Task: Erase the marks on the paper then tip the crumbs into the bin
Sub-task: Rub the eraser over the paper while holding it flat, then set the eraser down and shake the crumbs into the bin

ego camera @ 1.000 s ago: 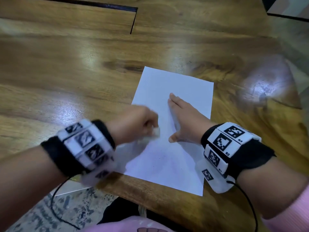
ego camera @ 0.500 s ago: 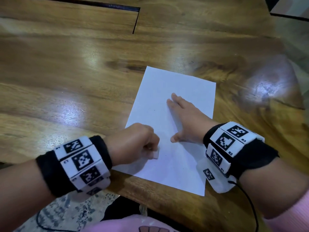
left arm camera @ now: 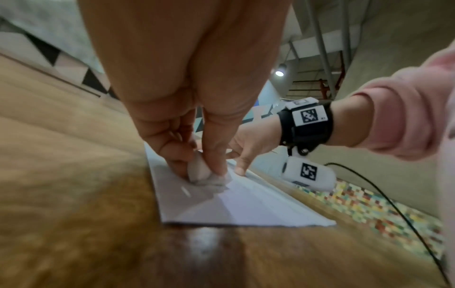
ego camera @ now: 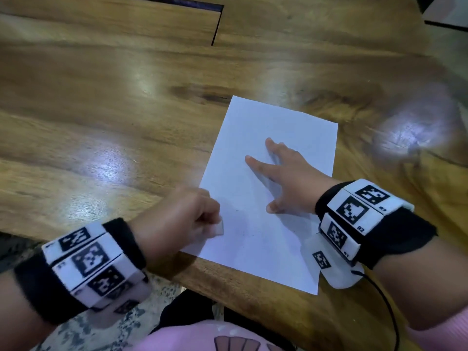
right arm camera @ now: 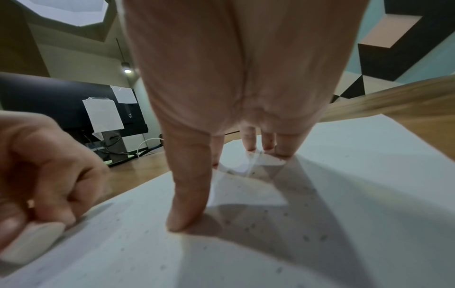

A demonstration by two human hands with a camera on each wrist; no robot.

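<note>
A white sheet of paper (ego camera: pixel 255 224) lies on the wooden table (ego camera: pixel 106 102) near its front edge. My left hand (ego camera: pixel 182 219) pinches a white eraser (ego camera: pixel 219 228) and presses it on the sheet's lower left part; in the left wrist view the eraser (left arm camera: pixel 200 171) sits between thumb and fingers, touching the paper (left arm camera: pixel 246 206). My right hand (ego camera: pixel 286 178) lies flat on the middle of the sheet with straight, spread fingers. In the right wrist view small dark crumbs (right arm camera: pixel 251 226) speckle the paper (right arm camera: pixel 344 175), and the eraser (right arm camera: pixel 32 241) shows at the left. No bin is in view.
The table's front edge (ego camera: pixel 253 295) runs just below the paper, with patterned floor (ego camera: pixel 76 330) beneath. A dark slot (ego camera: pixel 215 24) cuts the tabletop at the back. A black cable (ego camera: pixel 385 300) hangs from the right wristband.
My left hand with the eraser has slid down and left along the sheet. The right hand's fingers have spread a little. The paper has stayed in place.
</note>
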